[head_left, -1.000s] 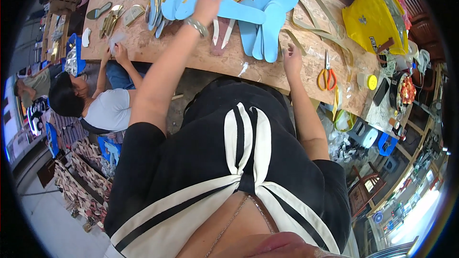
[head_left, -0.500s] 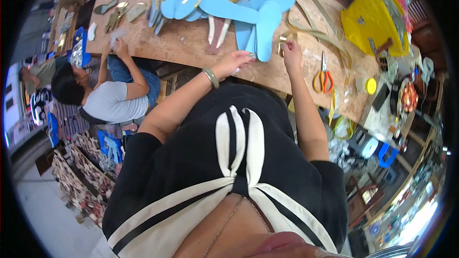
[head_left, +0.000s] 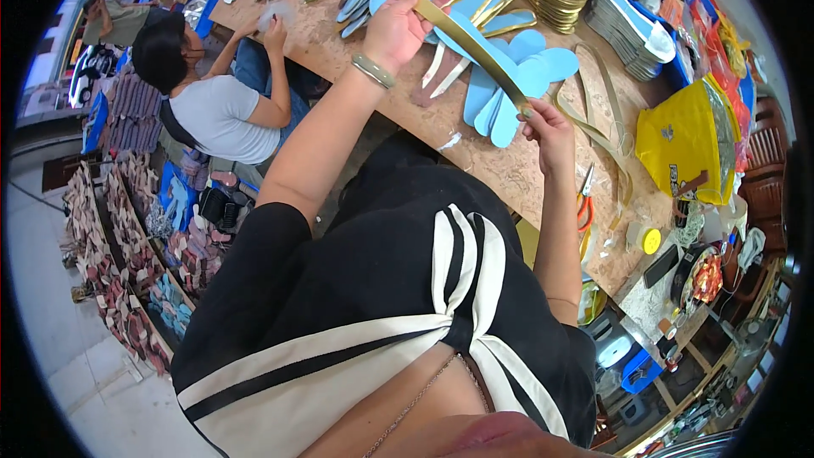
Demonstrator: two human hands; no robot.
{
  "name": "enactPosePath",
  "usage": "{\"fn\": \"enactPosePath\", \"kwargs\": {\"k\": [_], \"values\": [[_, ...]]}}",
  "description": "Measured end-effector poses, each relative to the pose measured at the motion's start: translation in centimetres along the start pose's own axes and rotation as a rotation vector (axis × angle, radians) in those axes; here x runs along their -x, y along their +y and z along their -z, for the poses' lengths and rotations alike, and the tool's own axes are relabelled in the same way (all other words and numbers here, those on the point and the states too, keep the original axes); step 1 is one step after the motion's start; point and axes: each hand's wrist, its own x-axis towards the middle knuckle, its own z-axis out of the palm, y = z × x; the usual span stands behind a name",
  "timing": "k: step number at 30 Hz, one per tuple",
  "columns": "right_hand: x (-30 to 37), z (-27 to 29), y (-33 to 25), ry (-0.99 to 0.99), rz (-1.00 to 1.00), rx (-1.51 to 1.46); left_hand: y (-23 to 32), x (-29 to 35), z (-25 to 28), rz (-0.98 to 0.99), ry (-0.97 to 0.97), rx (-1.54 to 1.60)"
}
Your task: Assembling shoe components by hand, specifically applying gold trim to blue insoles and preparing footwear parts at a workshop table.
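The gold strip (head_left: 485, 53) spans the two hands above the bench (head_left: 526, 168), crossing over the blue insoles (head_left: 505, 125). The left hand's (head_left: 398, 32) fingers are clamped on its upper end; the right hand's (head_left: 549, 131) fingers pinch its lower end. On the wooden bench top, scissors (head_left: 585, 214) lie near the right forearm, with a yellow bag (head_left: 685, 140) beyond. At left, a co-worker (head_left: 222, 110) sits beside the bench; pale floor tiles (head_left: 110, 377) extend below.

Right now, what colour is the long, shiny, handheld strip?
The strip is gold; the head view shows it.
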Motion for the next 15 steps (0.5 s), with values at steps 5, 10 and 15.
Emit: {"fn": "enactPosePath", "kwargs": {"k": [5, 10, 15], "values": [[-3.5, -0.8, -0.9, 0.127, -0.007, -0.002, 2.1, -3.1, 4.2, 0.064, 0.019, -0.001], [-9.0, -3.3, -1.5, 0.184, -0.044, -0.145, 4.7, -7.2, 9.4, 0.065, 0.134, -0.064], [-14.6, -5.0, -1.9, 0.242, -0.047, -0.035, 7.0, -11.2, 14.9, 0.124, 0.157, -0.427]]}}
